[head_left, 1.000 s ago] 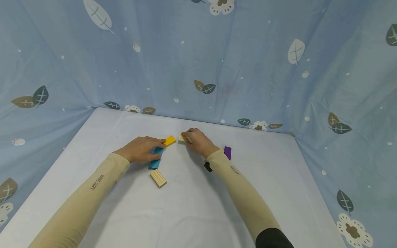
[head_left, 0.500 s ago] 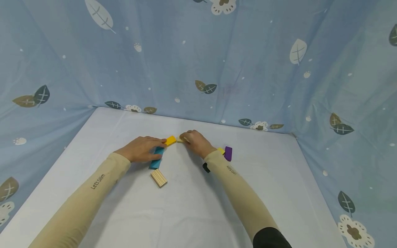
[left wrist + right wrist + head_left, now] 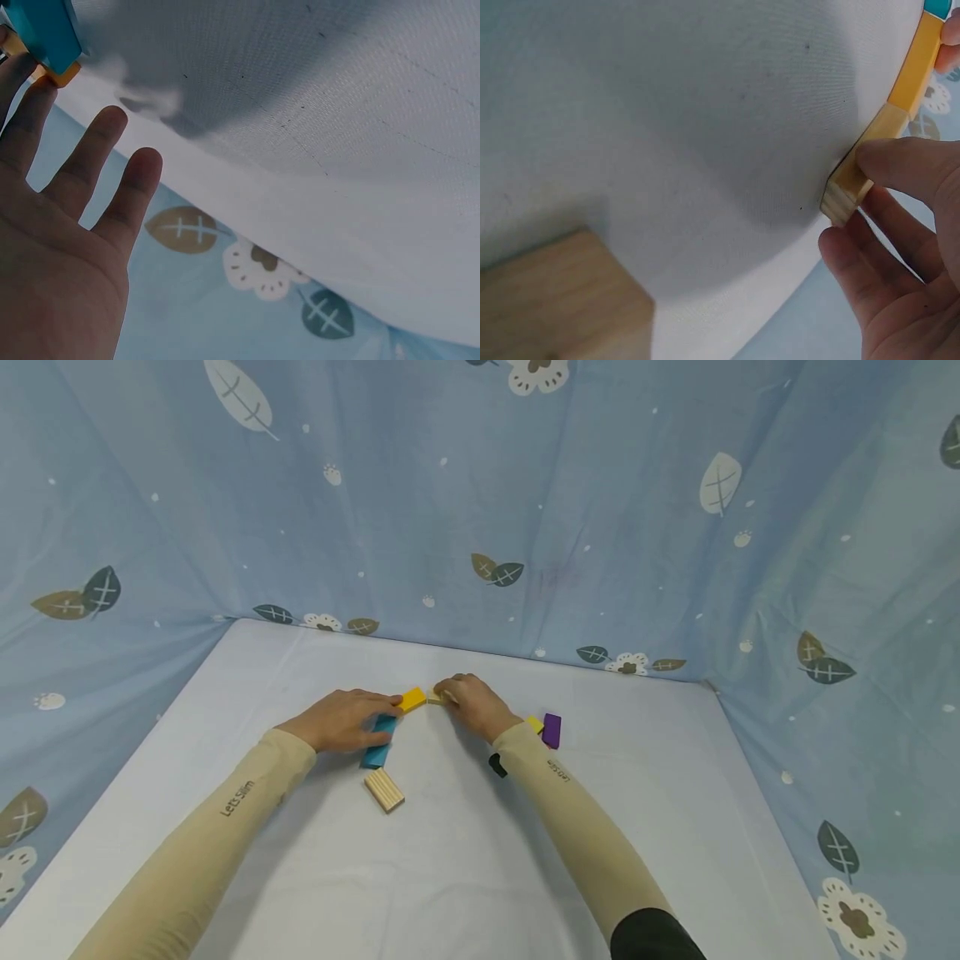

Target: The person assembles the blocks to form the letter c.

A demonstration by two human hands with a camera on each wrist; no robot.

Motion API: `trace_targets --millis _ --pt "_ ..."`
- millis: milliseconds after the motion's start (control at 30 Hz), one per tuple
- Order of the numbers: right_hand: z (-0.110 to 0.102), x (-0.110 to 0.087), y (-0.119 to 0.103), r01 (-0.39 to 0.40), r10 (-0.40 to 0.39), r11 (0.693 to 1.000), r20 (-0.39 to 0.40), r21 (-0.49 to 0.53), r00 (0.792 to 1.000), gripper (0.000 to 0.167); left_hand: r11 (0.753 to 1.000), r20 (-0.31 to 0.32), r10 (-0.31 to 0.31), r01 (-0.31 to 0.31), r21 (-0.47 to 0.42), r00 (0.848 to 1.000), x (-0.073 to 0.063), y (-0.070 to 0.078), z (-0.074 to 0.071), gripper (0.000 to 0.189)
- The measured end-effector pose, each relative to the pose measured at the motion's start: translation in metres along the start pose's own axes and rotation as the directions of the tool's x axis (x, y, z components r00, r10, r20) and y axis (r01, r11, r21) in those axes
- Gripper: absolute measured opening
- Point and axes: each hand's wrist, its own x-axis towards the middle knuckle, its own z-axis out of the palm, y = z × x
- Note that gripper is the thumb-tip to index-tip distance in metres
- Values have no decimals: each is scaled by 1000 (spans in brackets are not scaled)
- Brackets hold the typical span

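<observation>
In the head view my left hand [image 3: 341, 721] lies beside a blue block [image 3: 379, 743] and a yellow-orange block [image 3: 412, 700]. Its index finger touches the orange block and its thumb rests at the blue one. The left wrist view shows the outer fingers [image 3: 90, 150] fairly straight and spread. My right hand [image 3: 480, 706] pinches a pale wooden block [image 3: 855, 176] between thumb and fingers. That block's far end meets the orange block [image 3: 917, 67] end to end, slightly angled. A grooved wooden block [image 3: 384, 791] lies just below the blue one.
Beyond the right wrist lie a purple block [image 3: 551, 731] and a yellow block [image 3: 534, 725], the latter partly hidden. Close to the right wrist camera is a wooden block [image 3: 562, 300]. The white table [image 3: 450, 852] ends at a blue patterned curtain [image 3: 412, 510].
My right hand has slid the pale wooden block slightly left, closing its gap to the orange block. My left hand has stayed nearly still. Over the last half second little differs.
</observation>
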Motion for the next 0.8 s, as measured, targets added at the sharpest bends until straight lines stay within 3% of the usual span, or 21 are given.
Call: trace_targets --millis 600,800 --pt "-13 -10 -1 4 -5 999 -19 -32 1000 30 1000 0 6 -6 11 1000 0 0 0 48" --pt "-15 -18 2 -19 20 1000 -48 6 999 31 1000 2 9 -9 10 1000 1 0 0 48"
